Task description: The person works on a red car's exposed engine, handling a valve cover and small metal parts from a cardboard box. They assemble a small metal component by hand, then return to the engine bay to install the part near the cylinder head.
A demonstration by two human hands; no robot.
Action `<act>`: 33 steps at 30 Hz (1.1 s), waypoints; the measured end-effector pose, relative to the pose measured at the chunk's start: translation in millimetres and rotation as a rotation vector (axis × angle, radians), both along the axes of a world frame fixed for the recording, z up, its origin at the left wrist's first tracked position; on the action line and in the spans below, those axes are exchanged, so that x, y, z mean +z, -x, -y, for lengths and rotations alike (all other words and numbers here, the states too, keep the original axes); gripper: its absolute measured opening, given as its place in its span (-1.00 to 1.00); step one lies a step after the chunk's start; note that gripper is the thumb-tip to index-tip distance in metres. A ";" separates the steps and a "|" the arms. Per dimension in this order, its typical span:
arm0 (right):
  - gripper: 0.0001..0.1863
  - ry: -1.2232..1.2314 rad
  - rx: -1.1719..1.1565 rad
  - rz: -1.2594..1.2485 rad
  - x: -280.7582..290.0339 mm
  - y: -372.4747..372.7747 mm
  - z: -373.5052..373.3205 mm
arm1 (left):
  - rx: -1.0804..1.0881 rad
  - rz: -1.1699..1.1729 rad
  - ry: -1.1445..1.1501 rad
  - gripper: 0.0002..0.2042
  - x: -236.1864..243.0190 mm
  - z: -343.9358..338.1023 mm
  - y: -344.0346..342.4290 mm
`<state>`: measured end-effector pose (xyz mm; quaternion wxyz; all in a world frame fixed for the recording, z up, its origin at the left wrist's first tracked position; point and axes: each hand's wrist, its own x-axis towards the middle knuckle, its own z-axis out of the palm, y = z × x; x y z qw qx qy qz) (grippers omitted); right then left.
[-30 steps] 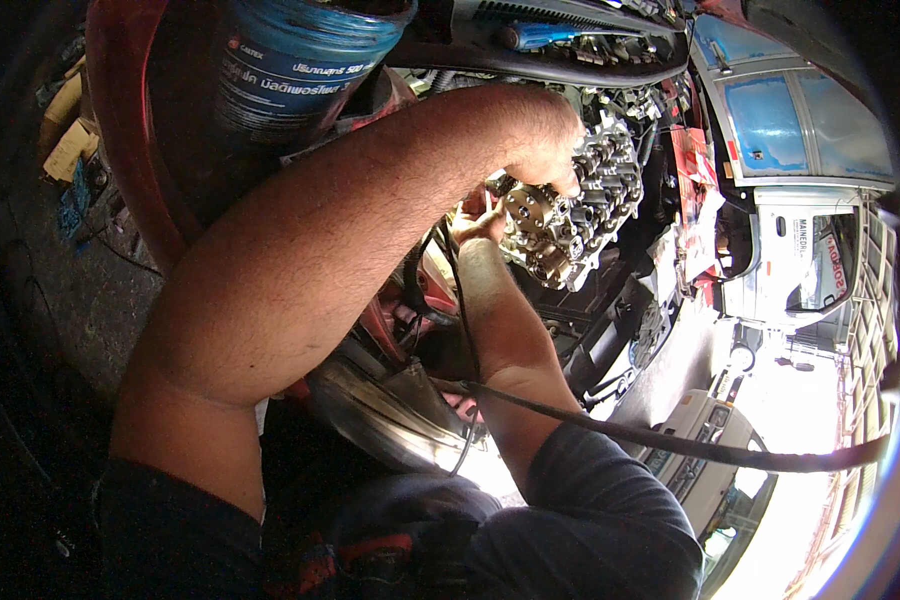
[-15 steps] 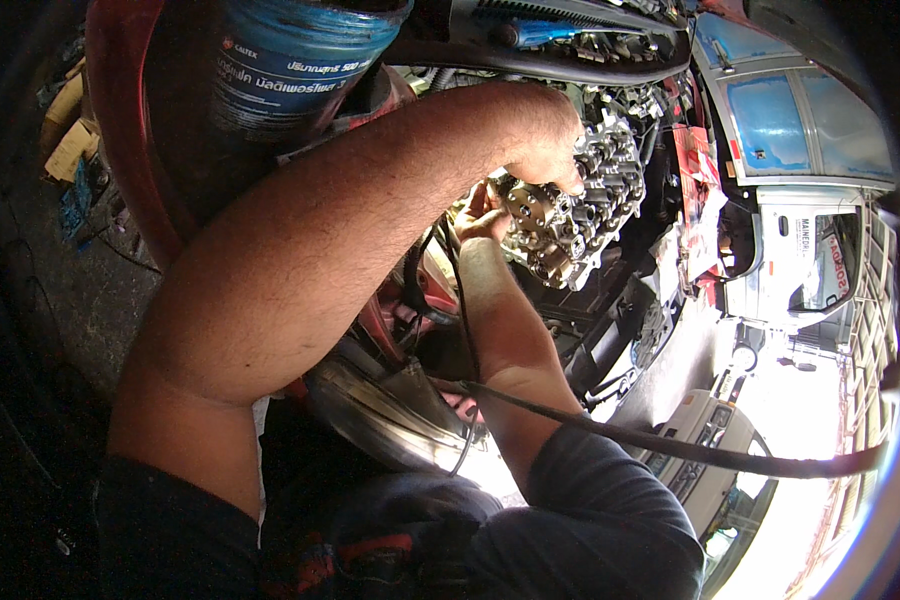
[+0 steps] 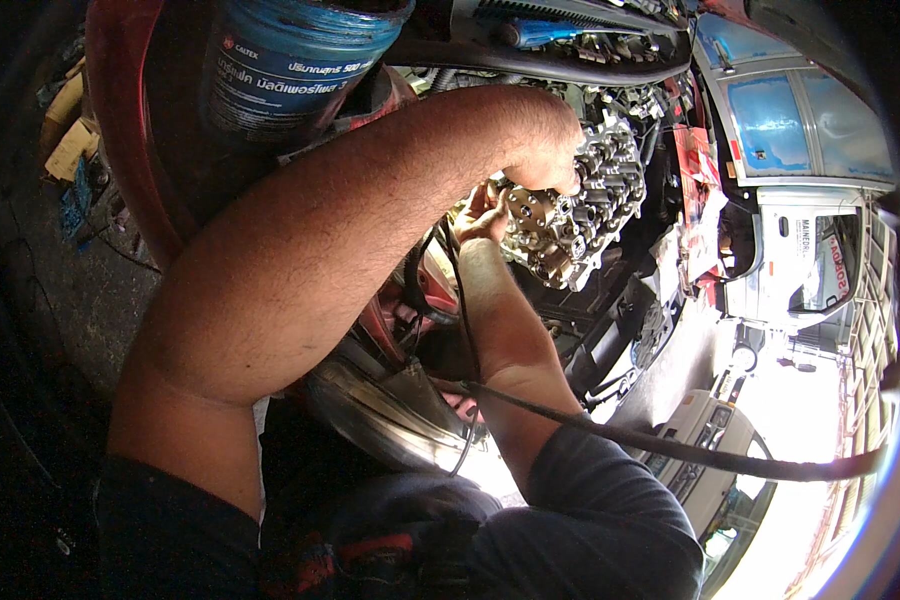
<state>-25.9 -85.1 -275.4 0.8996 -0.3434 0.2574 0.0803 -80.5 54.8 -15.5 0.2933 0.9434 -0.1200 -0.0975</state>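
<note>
In the engine bay sits a metal engine cylinder head (image 3: 610,185), with rows of valve gear on top and a flat bronze-tinted end face. My left hand (image 3: 548,145) reaches over from the left and bends down onto its near upper side. The fingers are curled and mostly hidden behind the back of the hand. Lower and to the left, palm up, my right hand (image 3: 482,217) is beside the end face. Its fingers curl in and its thumb lies close to the metal; what they pinch is hidden. My forearms cross, the left one above.
A blue bucket (image 3: 290,75) stands at the upper left. At the top, a blue-handled tool (image 3: 540,34) lies in a dark trough. A black strap (image 3: 690,450) runs across my right arm. Red bodywork (image 3: 135,130) curves at left; a white truck (image 3: 800,250) stands at right.
My right thumb has shifted slightly upward along the end face. My left hand has hardly moved, and the cylinder head stays in place.
</note>
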 end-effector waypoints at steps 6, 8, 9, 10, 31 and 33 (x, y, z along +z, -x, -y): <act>-0.66 0.041 0.003 -0.009 7.3 2.8 -2.2 | -0.108 0.146 -0.078 -0.38 -15.3 -2.3 -4.0; -0.68 0.022 0.003 -0.008 6.7 2.3 -2.0 | -0.107 0.134 -0.065 -0.38 -16.5 -2.4 -4.8; -0.69 0.021 0.015 -0.001 6.7 2.3 -2.1 | -0.125 0.147 -0.084 -0.39 -16.6 -2.3 -5.3; -0.70 0.018 0.028 0.005 7.3 2.4 -2.3 | -0.118 0.143 -0.078 -0.39 -16.5 -2.1 -5.6; -0.44 0.068 0.132 -0.014 -12.3 -2.3 5.1 | -0.026 -0.003 0.026 -0.28 9.1 -3.0 8.3; -0.42 0.097 0.162 -0.035 -10.3 -0.2 6.1 | -0.035 0.002 0.047 -0.27 8.4 -3.5 7.5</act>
